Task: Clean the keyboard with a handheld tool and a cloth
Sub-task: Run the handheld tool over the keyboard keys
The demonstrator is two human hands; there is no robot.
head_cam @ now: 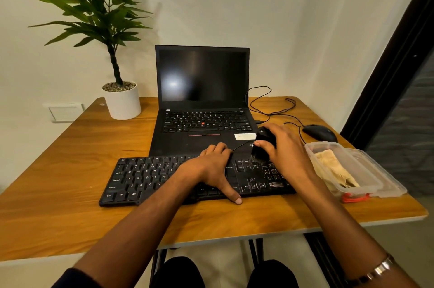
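Observation:
A black external keyboard (pixel 145 177) lies on the wooden table in front of an open laptop. My left hand (pixel 212 167) rests across the keyboard's middle, fingers curled over its far edge and thumb at the near edge, holding it. My right hand (pixel 285 150) grips a small black handheld tool (pixel 264 144), whose clear bristle tip touches the keys above the arrow cluster at the keyboard's right end. A beige cloth (pixel 333 167) lies folded inside a clear plastic box at the right.
The black laptop (pixel 202 104) stands open with a dark screen just behind the keyboard. A black mouse (pixel 319 132) and its cable lie at the back right. The clear box (pixel 366 170) sits near the table's right edge. A potted plant (pixel 122 99) stands at back left.

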